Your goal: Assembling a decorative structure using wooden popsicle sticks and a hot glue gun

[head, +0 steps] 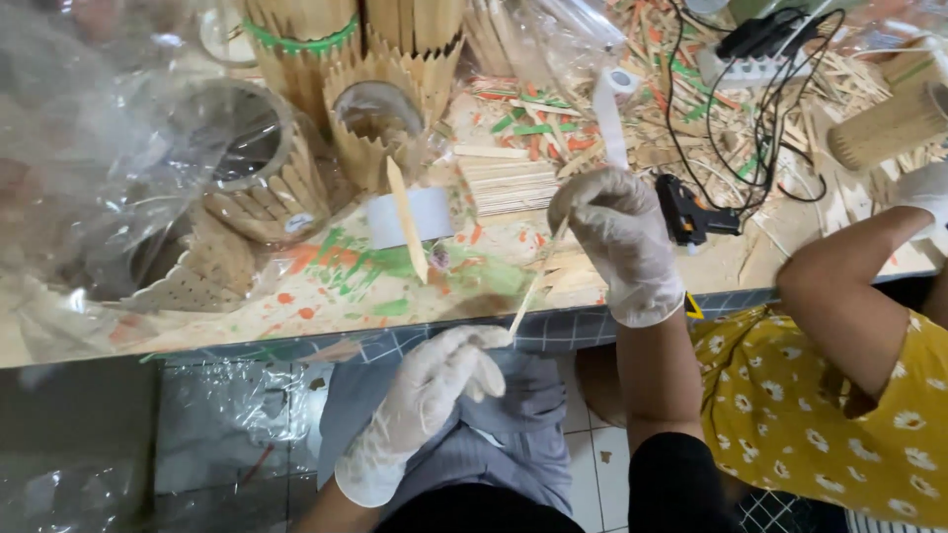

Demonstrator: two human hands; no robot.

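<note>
Both my hands wear thin white gloves. My left hand [434, 390] is low over my lap, pinching the lower end of a flat wooden stick [538, 281]. My right hand [617, 237] hovers over the table edge and grips the upper end of the same stick, which slants between the two hands. A second flat wooden stick [407, 219] stands tilted on the paint-stained table [326, 296], to the left of my right hand.
Stick-clad holders [380, 118] wrapped in clear plastic crowd the left and back. A stack of sticks [509, 183], a black glue gun [686, 212], a white power strip [755, 64] with black cables and stick litter lie behind. Another person's arm in a yellow flowered top [849, 395] reaches in at right.
</note>
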